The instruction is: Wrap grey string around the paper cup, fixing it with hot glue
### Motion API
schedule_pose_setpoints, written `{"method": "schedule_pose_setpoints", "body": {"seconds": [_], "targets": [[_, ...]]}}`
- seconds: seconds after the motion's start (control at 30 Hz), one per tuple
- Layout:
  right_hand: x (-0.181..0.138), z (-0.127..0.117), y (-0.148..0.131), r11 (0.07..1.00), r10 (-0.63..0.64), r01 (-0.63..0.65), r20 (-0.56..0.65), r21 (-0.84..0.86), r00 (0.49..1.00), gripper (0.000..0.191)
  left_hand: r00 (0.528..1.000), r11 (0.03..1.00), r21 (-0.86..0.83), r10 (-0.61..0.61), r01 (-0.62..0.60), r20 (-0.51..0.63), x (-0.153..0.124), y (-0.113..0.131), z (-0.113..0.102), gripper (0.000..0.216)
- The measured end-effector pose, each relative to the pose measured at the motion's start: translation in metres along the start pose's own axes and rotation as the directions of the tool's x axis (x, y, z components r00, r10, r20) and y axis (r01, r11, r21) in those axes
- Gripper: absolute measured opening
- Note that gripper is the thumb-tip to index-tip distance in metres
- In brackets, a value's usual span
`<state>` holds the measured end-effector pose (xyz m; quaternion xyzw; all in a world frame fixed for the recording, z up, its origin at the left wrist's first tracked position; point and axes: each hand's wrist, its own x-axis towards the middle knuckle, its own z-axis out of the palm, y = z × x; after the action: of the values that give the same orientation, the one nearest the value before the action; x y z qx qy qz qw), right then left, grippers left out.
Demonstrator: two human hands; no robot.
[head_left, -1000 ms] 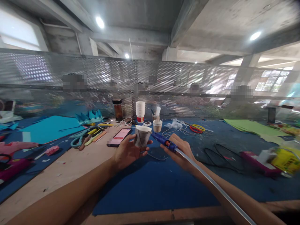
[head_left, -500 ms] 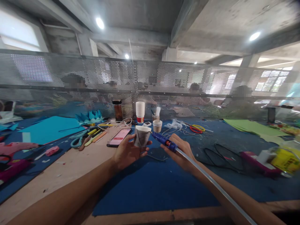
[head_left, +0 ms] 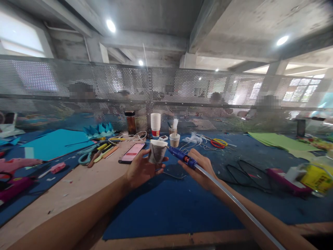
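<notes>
My left hand (head_left: 142, 168) is closed around a paper cup (head_left: 157, 151) with a greyish side and a white rim, held a little tilted above the blue mat (head_left: 177, 208). In my right hand (head_left: 201, 166) is a blue hot glue gun (head_left: 182, 156), gripped with the fingers round its body. Its nozzle points left and meets or nearly meets the cup near the rim. A long clear glue stick (head_left: 234, 198) runs out of the gun's back end over my right forearm. Just left of the cup lies a phone (head_left: 132, 153) with a lit screen.
Behind the cup stand a stack of paper cups (head_left: 155, 123), a small cup (head_left: 174, 140) and a dark jar (head_left: 130, 123). Scissors (head_left: 219, 143) and cords lie right, blue paper (head_left: 58, 142) and tools left. A perforated metal screen (head_left: 166, 93) closes the back; people sit beyond it.
Almost nothing differs. Both hands, the cup and the glue gun stay in place, with only a very slight shift of the cup and my left fingers.
</notes>
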<state>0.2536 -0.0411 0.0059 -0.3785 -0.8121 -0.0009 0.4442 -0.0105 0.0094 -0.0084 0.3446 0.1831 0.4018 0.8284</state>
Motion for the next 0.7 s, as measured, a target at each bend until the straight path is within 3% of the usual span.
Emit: {"method": "schedule_pose_setpoints", "body": {"seconds": [0.5,0.6,0.7], "targets": [[-0.0003,0.0012,0.0003,0.998,-0.053,0.052,0.028,0.026,0.998,0.025,0.999,0.997,0.071,0.023,-0.025,0.029,0.0003,-0.0055,-0.0043,0.046],[-0.0008,0.0046,0.0013,0.997,-0.023,0.021,0.031,0.078,0.999,0.027,0.999,0.995,0.099,0.034,-0.034,0.004,0.0008,-0.0066,-0.0051,0.044],[0.0001,0.0095,0.0045,0.980,0.106,-0.106,0.008,0.167,0.994,0.032,0.998,0.992,0.117,0.051,-0.047,-0.030,0.0007,-0.0066,-0.0045,0.044]]}}
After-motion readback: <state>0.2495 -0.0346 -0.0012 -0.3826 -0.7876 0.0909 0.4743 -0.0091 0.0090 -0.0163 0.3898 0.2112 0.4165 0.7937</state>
